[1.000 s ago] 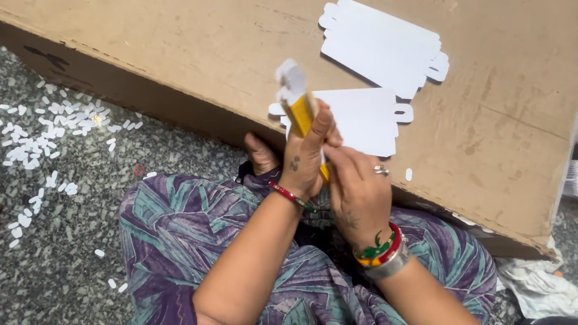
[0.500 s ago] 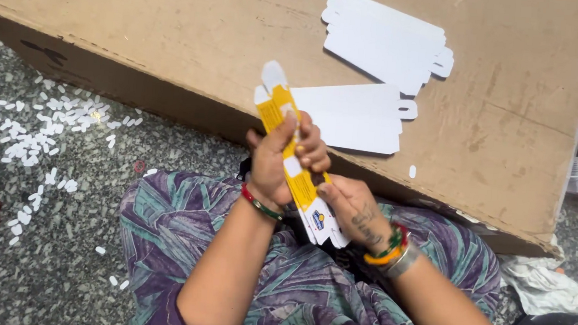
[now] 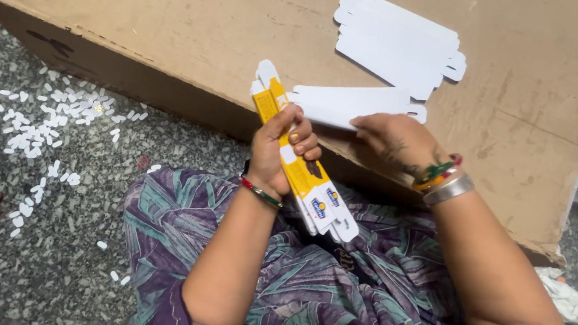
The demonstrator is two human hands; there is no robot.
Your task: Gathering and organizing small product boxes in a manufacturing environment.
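Since the earlier frame the right hand (image 3: 390, 137) had left the bundle and reached to the white flat cutout (image 3: 355, 106) on the cardboard box (image 3: 176, 30), fingers flat on it. The left hand (image 3: 277, 151) gripped a slanted bundle of yellow-and-white carton blanks (image 3: 305, 174) (over the lap), fingers closed around it.

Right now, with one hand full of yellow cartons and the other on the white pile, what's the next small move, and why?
Probably lift the top white carton blank off its pile. The right hand already rests on that pile's edge on the cardboard box, while the left hand has a firm grip on a bundle of yellow flat cartons, so joining one to the bundle looks likely.
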